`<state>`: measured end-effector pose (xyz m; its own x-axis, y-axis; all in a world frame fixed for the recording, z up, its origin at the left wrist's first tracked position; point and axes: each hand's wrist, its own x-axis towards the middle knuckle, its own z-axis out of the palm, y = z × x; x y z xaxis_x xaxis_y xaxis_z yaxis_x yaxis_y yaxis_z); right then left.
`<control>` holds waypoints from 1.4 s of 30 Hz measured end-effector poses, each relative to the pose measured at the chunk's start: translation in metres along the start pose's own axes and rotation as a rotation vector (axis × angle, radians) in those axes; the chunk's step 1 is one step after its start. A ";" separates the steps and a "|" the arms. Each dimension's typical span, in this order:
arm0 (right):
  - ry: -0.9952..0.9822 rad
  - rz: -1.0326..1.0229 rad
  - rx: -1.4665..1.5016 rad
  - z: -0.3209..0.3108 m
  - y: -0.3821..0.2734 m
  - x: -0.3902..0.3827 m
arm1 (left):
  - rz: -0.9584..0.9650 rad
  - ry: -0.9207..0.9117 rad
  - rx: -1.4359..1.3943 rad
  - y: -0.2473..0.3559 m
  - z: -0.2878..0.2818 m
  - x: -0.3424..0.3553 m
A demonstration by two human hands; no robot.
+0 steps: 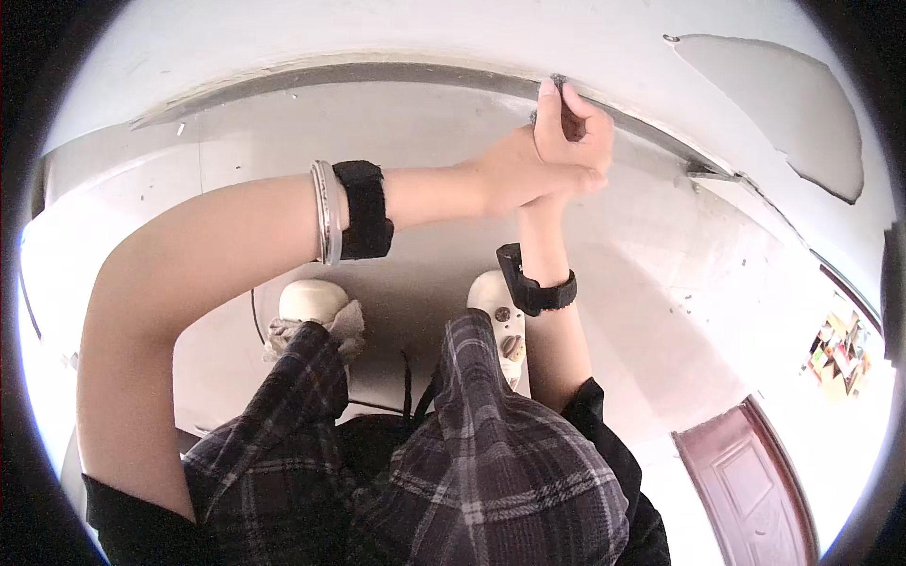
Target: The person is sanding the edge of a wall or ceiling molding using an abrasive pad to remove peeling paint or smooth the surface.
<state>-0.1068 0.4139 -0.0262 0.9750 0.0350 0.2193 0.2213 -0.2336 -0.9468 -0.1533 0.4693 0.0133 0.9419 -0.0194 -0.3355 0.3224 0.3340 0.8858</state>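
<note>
My left hand (510,168) reaches across from the left, its wrist wearing a black band and silvery bangles. It laps over my right hand (587,123), which comes up from below with another black band at the wrist. Both hands are closed and pressed together, low against the white wall. Between thumb and fingers is a small dark grey, rough-looking thing (559,82). Most of it is covered by the fingers, so its kind cannot be made out. Whether the left hand grips part of it or only the other hand is hidden.
Behind the hands, a grey skirting strip (377,73) runs along the wall's foot. Small crumbs dot the pale floor (642,255). Below me are white shoes (311,300). A grey patch (783,104) marks the upper right; a reddish-brown door (746,481) stands lower right.
</note>
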 end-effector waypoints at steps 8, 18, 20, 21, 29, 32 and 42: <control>-0.023 -0.077 -0.019 0.011 -0.017 -0.005 | -0.093 0.080 0.199 0.013 -0.011 -0.010; 0.060 -0.129 0.010 0.014 -0.013 -0.008 | -0.091 0.126 0.197 0.010 -0.011 -0.013; 0.091 -0.123 -0.024 0.012 -0.011 -0.006 | -0.020 0.086 0.204 0.010 -0.010 -0.010; 0.030 -0.106 -0.019 0.011 -0.013 -0.005 | -0.062 0.083 0.184 0.012 -0.011 -0.010; -0.107 -0.051 0.003 0.009 -0.011 -0.002 | -0.065 0.141 0.124 0.008 -0.009 -0.007; 0.055 -0.042 0.020 0.007 -0.006 -0.001 | -0.063 0.019 0.268 0.004 -0.008 0.000; 0.002 -0.067 0.006 0.007 -0.007 -0.001 | 0.030 0.168 0.196 0.025 0.004 -0.022</control>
<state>-0.1088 0.4221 -0.0215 0.9580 0.0487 0.2825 0.2861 -0.2247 -0.9315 -0.1652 0.4748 0.0443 0.9274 0.1503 -0.3424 0.3224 0.1428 0.9358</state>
